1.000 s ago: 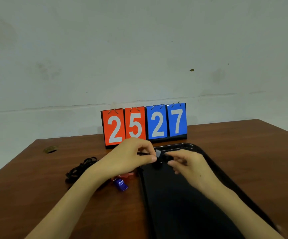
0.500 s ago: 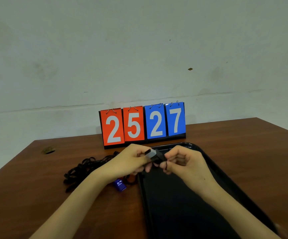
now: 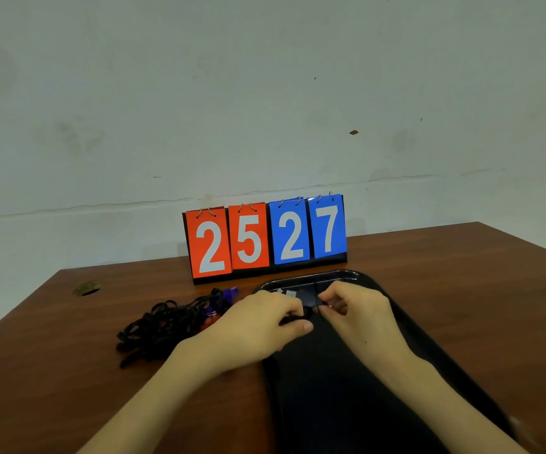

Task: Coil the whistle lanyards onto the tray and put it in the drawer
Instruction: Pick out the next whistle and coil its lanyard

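Note:
A black tray [image 3: 346, 398] lies on the brown table, running from the near edge toward the scoreboard. Over its far end my left hand [image 3: 261, 326] and my right hand [image 3: 356, 312] meet, each pinching a black lanyard [image 3: 307, 311] between them. A grey whistle [image 3: 289, 293] shows just beyond my left fingers; how it hangs on the cord is hidden. Left of the tray a tangle of black lanyards [image 3: 160, 329] lies on the table with a purple whistle [image 3: 229, 293] and a red whistle [image 3: 207, 321] in it.
A flip scoreboard [image 3: 265, 237] reading 25 27 stands at the back of the table [image 3: 477, 290], just beyond the tray. A cable hole [image 3: 86, 288] sits at the far left. A pale wall rises behind.
Both hands have dropped lower onto the tray's far end with the lanyard. The grey whistle, held up between the hands before, now lies beyond my left fingers. The view has tilted slightly.

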Motion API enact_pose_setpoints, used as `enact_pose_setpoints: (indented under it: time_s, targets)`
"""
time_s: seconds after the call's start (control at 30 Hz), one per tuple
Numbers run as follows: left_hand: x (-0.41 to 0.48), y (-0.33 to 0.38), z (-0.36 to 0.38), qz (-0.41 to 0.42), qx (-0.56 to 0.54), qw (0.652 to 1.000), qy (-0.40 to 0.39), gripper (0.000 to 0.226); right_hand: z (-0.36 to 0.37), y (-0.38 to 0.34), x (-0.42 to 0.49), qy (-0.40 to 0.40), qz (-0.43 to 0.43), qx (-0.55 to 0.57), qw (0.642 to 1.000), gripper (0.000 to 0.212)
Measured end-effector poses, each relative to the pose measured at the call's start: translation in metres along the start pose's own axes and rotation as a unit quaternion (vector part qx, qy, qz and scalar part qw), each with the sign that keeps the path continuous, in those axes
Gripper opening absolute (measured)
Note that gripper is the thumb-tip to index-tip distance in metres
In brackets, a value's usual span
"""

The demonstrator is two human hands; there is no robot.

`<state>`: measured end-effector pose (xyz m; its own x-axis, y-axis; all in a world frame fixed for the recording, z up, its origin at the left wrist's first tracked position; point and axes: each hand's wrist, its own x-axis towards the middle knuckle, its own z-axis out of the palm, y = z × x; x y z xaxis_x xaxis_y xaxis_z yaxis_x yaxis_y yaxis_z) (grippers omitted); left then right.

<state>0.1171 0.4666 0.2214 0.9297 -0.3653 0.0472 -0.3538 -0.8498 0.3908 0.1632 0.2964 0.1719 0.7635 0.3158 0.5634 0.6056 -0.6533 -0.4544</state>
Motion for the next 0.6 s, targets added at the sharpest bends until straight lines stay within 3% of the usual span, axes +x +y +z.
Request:
enact_pose_setpoints:
  time_s: [0.13, 0.3, 0.43, 0.6]
  targets:
    - [-0.003, 0.001, -0.009, 0.012, 0.052, 0.998, 0.041, 0.023, 0.002, -0.003, -0.001, -0.074, -0.037, 0.012, 0.996, 0.013]
    - [-0.001, -0.013, -0.014, 0.016, -0.002, 0.995, 0.096, 0.020, 0.001, -0.010, -0.004, -0.125, -0.073, 0.043, 0.989, 0.014]
    - [0.001, -0.022, -0.017, 0.021, -0.050, 0.990, 0.134, 0.013, 0.003, -0.015, -0.008, -0.133, -0.077, 0.082, 0.985, 0.014]
    - [0.005, -0.031, -0.012, 0.014, -0.104, 0.986, 0.128, 0.021, -0.005, -0.024, -0.008, -0.093, -0.056, 0.177, 0.978, 0.013]
